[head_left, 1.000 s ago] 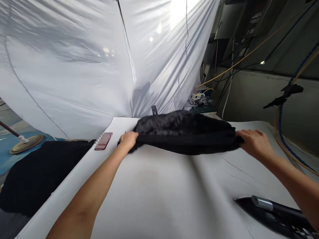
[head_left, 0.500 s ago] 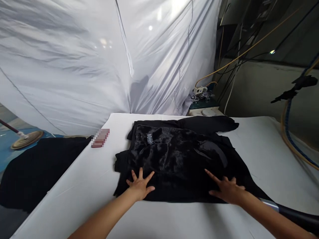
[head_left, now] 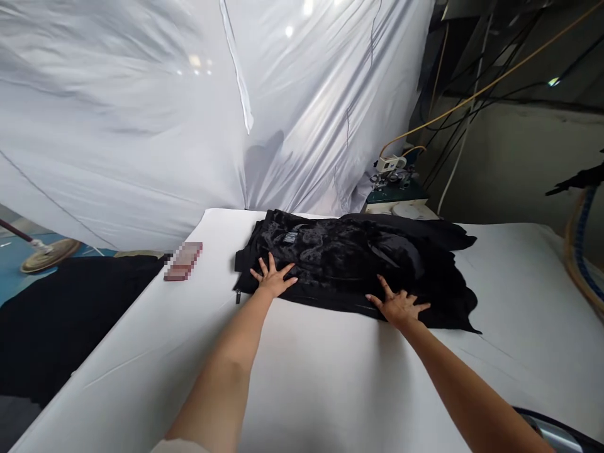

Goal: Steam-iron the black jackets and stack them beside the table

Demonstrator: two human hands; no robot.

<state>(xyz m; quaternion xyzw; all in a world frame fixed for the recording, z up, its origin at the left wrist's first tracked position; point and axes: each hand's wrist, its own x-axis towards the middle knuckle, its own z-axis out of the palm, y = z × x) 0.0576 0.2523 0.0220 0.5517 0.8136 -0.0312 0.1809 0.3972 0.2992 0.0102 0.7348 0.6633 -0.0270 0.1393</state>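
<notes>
Two hands, our left hand [head_left: 272, 281] and right hand [head_left: 399, 308], rest fingers apart on the black garment [head_left: 325, 251], its long axis along the far edge of the white surface [head_left: 311, 377], label [head_left: 290, 238] toward the left. We note a reddish object [head_left: 182, 264] by the left edge and an iron [head_left: 559, 435] beside our right forearm [head_left: 472, 384]. Since the earlier frame, the garment has shifted toward the far edge.

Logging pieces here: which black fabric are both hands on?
The plush garment with the pale label, on the white table: left hand and right hand lie spread on it. The other black fabric, left of the table, is untouched.
</notes>
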